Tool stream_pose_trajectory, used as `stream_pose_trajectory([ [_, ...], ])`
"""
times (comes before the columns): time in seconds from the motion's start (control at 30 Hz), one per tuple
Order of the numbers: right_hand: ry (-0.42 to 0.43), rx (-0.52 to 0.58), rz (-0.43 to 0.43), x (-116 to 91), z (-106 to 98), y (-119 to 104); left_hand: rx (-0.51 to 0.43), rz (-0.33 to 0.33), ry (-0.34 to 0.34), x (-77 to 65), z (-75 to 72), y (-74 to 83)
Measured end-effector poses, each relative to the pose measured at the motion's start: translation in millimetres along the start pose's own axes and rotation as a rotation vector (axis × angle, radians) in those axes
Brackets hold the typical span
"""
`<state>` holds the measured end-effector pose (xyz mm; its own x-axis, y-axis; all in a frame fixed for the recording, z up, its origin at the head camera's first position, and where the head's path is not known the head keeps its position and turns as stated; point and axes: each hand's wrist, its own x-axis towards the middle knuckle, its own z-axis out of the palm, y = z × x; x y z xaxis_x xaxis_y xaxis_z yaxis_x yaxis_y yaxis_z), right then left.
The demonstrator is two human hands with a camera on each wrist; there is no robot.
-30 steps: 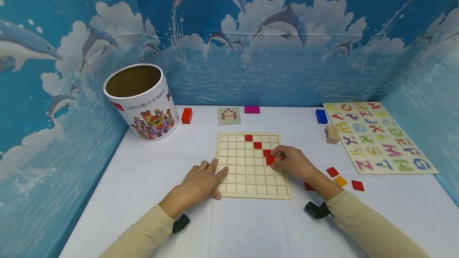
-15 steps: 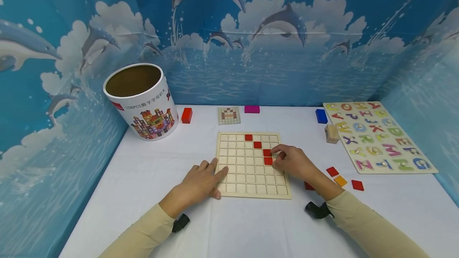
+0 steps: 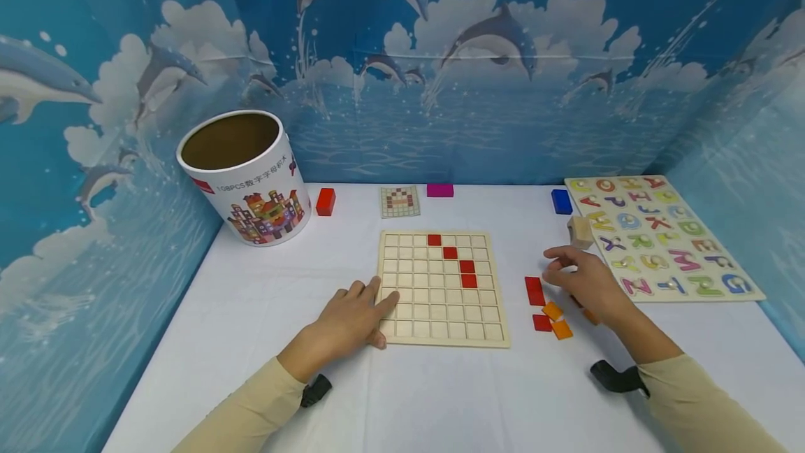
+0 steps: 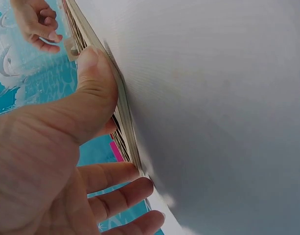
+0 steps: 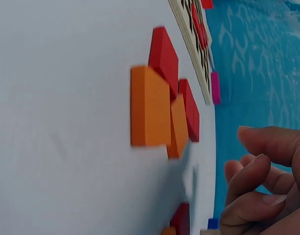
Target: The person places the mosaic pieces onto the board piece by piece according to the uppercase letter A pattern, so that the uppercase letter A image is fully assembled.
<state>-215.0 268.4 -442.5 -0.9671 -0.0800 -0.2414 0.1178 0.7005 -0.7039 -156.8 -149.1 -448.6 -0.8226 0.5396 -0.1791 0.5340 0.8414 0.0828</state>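
A wooden grid board (image 3: pixel 440 313) lies flat in the middle of the table, with several red tiles (image 3: pixel 467 267) set in its squares. My left hand (image 3: pixel 348 320) rests at the board's left edge, thumb and fingers spread against it. The left wrist view shows the thumb (image 4: pixel 96 73) along the rim. My right hand (image 3: pixel 588 285) is over the loose tiles to the board's right, fingers loosely bent and holding nothing. Near it lie red tiles (image 3: pixel 534 291) and orange tiles (image 3: pixel 562 329); some are partly hidden beneath the hand. In the right wrist view an orange tile (image 5: pixel 152 107) leans close to a red one.
A small pattern card (image 3: pixel 400 202) lies behind the board. Red (image 3: pixel 325 202), magenta (image 3: pixel 439 190) and blue blocks (image 3: pixel 562 201) line the back. A large white tub (image 3: pixel 251 187) stands left. An alphabet board (image 3: pixel 666 243) lies right, beside a wooden block (image 3: pixel 580 233).
My right hand has left the board's red tiles and moved right, above the loose tiles. The lowest red tile shifted slightly left into its square. My left hand stays put.
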Motion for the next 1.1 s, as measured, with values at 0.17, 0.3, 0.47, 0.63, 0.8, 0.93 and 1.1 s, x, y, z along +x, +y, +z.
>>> stream_pose_trajectory([
  [0.17, -0.004, -0.012, 0.015, -6, -17, 19, -0.002, 0.008, 0.007, 0.9, 0.7, 0.0],
  [0.3, 0.008, -0.012, 0.052, -10, -31, 33, -0.001, 0.014, 0.012, 1.2, 0.9, 0.4],
  [0.47, -0.008, -0.013, 0.097, -17, -39, 45, -0.009, 0.01, 0.012, -0.2, 0.6, 0.0],
  [0.63, -0.023, -0.092, 0.069, -21, -34, 49, -0.015, 0.011, 0.011, -0.7, 0.0, -0.4],
  [0.8, -0.017, -0.144, 0.061, -22, -26, 45, -0.01, 0.017, 0.018, -0.5, 1.1, -0.8],
  [0.93, -0.013, -0.164, 0.048, -20, -22, 43, -0.01, 0.015, 0.019, -0.5, 2.3, -1.1],
  [1.1, -0.001, -0.171, 0.051, -17, -19, 44, -0.006, 0.014, 0.022, -0.6, 2.4, -1.1],
])
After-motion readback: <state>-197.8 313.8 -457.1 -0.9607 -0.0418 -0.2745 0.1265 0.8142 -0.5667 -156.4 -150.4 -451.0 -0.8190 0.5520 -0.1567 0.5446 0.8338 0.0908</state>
